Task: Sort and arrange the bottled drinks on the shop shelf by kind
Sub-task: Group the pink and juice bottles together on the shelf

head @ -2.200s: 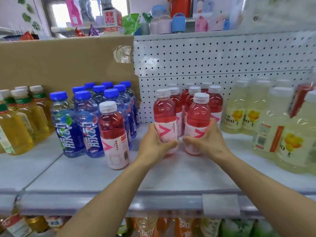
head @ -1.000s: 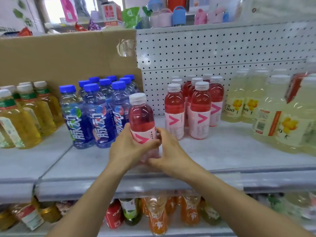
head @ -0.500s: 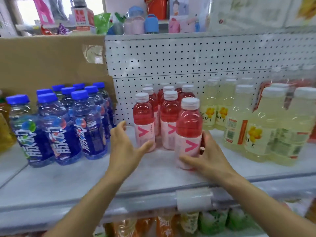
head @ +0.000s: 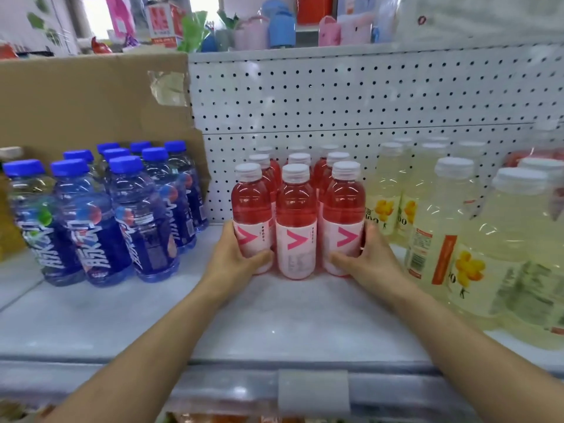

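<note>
Several red drink bottles with white caps and pink V labels stand in three rows at the middle of the shelf (head: 274, 328). My left hand (head: 236, 259) grips the front left red bottle (head: 250, 209) low on its label. My right hand (head: 367, 257) grips the front right red bottle (head: 343, 209) the same way. The front middle red bottle (head: 295, 221) stands between them, touching both. Blue-capped blue bottles (head: 128, 215) stand grouped at the left. Pale yellow bottles (head: 439, 221) stand at the right.
A cardboard sheet (head: 91, 96) leans behind the blue bottles, against the white pegboard back wall (head: 366, 96). Goods crowd the upper shelf. A price-tag holder (head: 312, 392) sits on the shelf's front rail. More bottles show dimly on the shelf below.
The stray red bottle from beside the blue ones now stands in the red group's front row. My left hand has come onto the front left bottle, so both hands now flank the row.
</note>
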The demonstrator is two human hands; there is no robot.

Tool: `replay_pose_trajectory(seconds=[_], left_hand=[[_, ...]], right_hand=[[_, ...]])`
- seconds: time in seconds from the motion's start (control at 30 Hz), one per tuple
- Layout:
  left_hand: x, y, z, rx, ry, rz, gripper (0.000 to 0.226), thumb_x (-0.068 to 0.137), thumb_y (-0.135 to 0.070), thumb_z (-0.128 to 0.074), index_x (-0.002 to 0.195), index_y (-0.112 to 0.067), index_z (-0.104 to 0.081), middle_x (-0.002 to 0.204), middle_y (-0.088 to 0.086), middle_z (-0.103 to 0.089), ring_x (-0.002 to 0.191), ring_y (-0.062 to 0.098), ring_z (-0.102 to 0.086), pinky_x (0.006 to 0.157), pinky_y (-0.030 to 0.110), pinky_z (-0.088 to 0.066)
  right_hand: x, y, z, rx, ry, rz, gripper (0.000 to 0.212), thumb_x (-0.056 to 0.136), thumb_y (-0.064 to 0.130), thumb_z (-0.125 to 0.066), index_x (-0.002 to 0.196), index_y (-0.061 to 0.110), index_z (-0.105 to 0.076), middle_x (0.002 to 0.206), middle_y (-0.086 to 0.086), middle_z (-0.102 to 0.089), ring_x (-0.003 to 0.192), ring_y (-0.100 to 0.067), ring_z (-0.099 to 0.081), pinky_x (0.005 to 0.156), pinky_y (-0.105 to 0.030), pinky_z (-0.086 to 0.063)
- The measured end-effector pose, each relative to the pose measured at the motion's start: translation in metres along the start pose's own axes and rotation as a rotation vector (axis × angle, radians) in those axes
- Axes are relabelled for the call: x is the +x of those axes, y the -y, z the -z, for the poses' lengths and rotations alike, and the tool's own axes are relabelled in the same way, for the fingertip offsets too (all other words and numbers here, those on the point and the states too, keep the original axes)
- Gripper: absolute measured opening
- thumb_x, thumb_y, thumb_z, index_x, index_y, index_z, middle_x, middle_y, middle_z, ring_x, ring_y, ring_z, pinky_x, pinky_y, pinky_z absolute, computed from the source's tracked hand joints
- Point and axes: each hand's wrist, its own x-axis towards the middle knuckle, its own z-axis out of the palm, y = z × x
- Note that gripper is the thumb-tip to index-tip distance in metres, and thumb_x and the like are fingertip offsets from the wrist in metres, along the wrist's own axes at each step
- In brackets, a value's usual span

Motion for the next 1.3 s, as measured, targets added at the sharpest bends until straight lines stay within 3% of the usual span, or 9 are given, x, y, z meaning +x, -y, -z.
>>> replay_pose_trajectory(seconds=[0.33, 0.5, 0.57, 0.63, 0.7, 0.77, 0.93, 1.1, 1.3], left_hand=[[-0.008, -0.013, -0.003, 0.098, -0.016, 0.019, 0.07, 0.078, -0.012, -0.082, 0.131, -0.03, -0.038, 0.11, -0.023, -0.057, 0.1, -0.007, -0.057, 0.082, 0.015, -0.047], [-0.028, -0.038, 0.0, 0.141, -0.029, 0.096, 0.093, 0.083, -0.015, -0.078, 0.152, -0.022, -0.016, 0.138, -0.004, -0.048, 0.123, 0.015, -0.05, 0.107, 0.038, -0.041], [-0.043, -0.049, -0.001, 0.255, -0.199, -0.007, 0.103, 0.082, -0.02, -0.08, 0.156, -0.02, -0.008, 0.153, 0.004, -0.034, 0.139, 0.02, -0.038, 0.116, 0.044, -0.033], [-0.064, -0.062, -0.01, 0.252, -0.287, -0.232, 0.097, 0.083, -0.021, -0.078, 0.155, -0.019, -0.013, 0.148, 0.001, -0.034, 0.136, 0.01, -0.037, 0.115, 0.028, -0.033], [-0.083, -0.077, -0.029, 0.189, -0.197, -0.366, 0.09, 0.083, -0.02, -0.078, 0.152, -0.019, -0.02, 0.141, -0.005, -0.038, 0.125, -0.003, -0.043, 0.102, 0.009, -0.036], [-0.095, -0.086, -0.051, 0.129, -0.023, -0.385, 0.091, 0.08, -0.028, -0.079, 0.152, -0.023, -0.023, 0.14, -0.007, -0.041, 0.126, -0.008, -0.043, 0.1, 0.005, -0.037], [-0.098, -0.098, -0.1, 0.026, 0.333, -0.277, 0.104, 0.071, -0.038, -0.086, 0.151, -0.034, -0.02, 0.147, -0.011, -0.038, 0.132, 0.002, -0.043, 0.113, 0.029, -0.039], [-0.081, -0.119, -0.146, 0.0, 0.496, -0.159, 0.14, 0.043, -0.056, -0.09, 0.155, -0.038, -0.009, 0.159, -0.007, -0.028, 0.14, 0.012, -0.035, 0.119, 0.045, -0.03], [-0.059, -0.121, -0.192, -0.088, 0.521, -0.093, 0.155, 0.033, -0.046, -0.1, 0.153, -0.042, -0.002, 0.156, 0.001, -0.036, 0.136, 0.016, -0.044, 0.116, 0.046, -0.036]], right_hand=[[-0.006, 0.005, -0.003, 0.075, -0.002, -0.004, 0.064, 0.076, 0.004, -0.078, 0.129, 0.015, -0.043, 0.115, 0.004, -0.063, 0.101, -0.005, -0.061, 0.082, -0.014, -0.049], [-0.023, 0.026, 0.008, -0.053, 0.085, 0.005, 0.054, 0.084, 0.007, -0.072, 0.123, 0.024, -0.039, 0.117, 0.008, -0.054, 0.112, -0.01, -0.053, 0.092, -0.021, -0.037], [-0.038, 0.037, 0.015, -0.096, 0.084, 0.011, 0.064, 0.086, 0.013, -0.072, 0.138, 0.023, -0.036, 0.125, 0.012, -0.046, 0.114, -0.004, -0.045, 0.094, -0.021, -0.033], [-0.056, 0.047, 0.022, -0.109, 0.047, 0.049, 0.069, 0.089, 0.018, -0.07, 0.146, 0.024, -0.032, 0.123, 0.018, -0.037, 0.116, 0.001, -0.038, 0.098, -0.02, -0.031], [-0.074, 0.052, 0.03, -0.108, -0.009, 0.125, 0.066, 0.09, 0.02, -0.069, 0.145, 0.026, -0.035, 0.124, 0.022, -0.036, 0.122, 0.001, -0.039, 0.107, -0.023, -0.034], [-0.093, 0.053, 0.04, -0.099, -0.094, 0.221, 0.06, 0.089, 0.02, -0.07, 0.14, 0.029, -0.041, 0.126, 0.022, -0.043, 0.123, 0.0, -0.045, 0.108, -0.028, -0.04], [-0.131, 0.049, 0.081, -0.203, -0.358, 0.46, 0.048, 0.086, 0.014, -0.072, 0.129, 0.022, -0.052, 0.118, 0.01, -0.055, 0.111, -0.005, -0.053, 0.09, -0.016, -0.045], [-0.136, 0.037, 0.153, -0.306, -0.633, 0.421, 0.069, 0.081, 0.023, -0.079, 0.137, 0.019, -0.039, 0.128, 0.011, -0.038, 0.119, -0.011, -0.041, 0.101, -0.027, -0.037], [-0.112, 0.015, 0.194, -0.216, -0.35, 0.127, 0.123, 0.059, 0.047, -0.087, 0.154, 0.026, -0.011, 0.152, 0.004, -0.031, 0.138, -0.009, -0.032, 0.115, -0.034, -0.03]])
